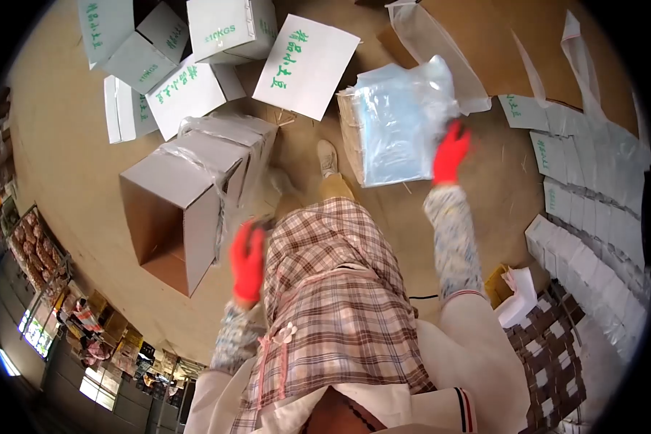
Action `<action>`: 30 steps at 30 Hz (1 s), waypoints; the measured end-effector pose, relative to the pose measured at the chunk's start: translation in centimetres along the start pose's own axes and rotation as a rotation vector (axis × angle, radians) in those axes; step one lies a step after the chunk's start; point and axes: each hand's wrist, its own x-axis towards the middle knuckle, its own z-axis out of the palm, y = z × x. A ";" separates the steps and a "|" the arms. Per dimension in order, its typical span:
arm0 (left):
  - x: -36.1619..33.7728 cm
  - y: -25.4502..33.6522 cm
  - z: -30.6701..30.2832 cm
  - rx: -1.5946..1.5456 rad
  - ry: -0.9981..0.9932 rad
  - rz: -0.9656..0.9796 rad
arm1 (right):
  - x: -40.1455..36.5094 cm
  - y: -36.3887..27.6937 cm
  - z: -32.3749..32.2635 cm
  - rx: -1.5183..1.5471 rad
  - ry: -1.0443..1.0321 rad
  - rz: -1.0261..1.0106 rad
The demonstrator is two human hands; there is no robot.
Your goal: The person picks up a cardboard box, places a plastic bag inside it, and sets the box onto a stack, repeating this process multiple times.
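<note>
While the person is standing over the brown floor (58,166), the right hand (452,152), in a red glove, is gripping the right edge of a plastic-wrapped bundle (394,126), with the fingers closing over the clear film. The bundle is sitting out in front of the person, just right of the shoe (328,155) and a little above the checked apron (325,289) in the view; whether it is resting on the floor or being lifted off it is not clear. The left hand (247,262), also gloved in red, is hanging beside the apron with its fingers stretching out loosely and nothing showing in it. It is hovering just beside an open cardboard box (173,217), which is lying on its side with its mouth facing the person. White cartons with green print (307,65) are lying beyond the box, and rows of flat white pieces (593,202) are lining the floor at the right.
</note>
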 end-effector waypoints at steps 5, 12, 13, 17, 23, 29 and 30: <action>2.1 4.9 7.7 -0.529 -0.382 0.269 | -18.9 -11.9 1.2 -0.155 -1.023 -0.473; -3.0 12.2 1.8 -0.310 0.279 0.328 | -23.8 -21.8 4.7 -0.186 -1.500 -0.274; -3.4 12.9 -0.6 -0.360 0.356 0.299 | -24.1 -22.2 4.5 -0.089 -1.386 -0.151; -7.6 12.3 -9.4 -0.706 0.401 0.396 | -22.6 -25.6 5.5 0.292 -1.147 -0.105; -14.9 11.0 -14.9 -0.075 -0.043 0.229 | -26.6 -27.7 9.6 0.059 -1.436 -0.682; -14.5 0.2 -25.6 -1.270 0.272 0.552 | -17.9 -27.2 14.8 -0.177 -1.280 -0.502; -15.4 1.6 -25.3 -1.284 0.279 0.561 | -16.8 -27.0 15.8 -0.480 -1.323 -0.492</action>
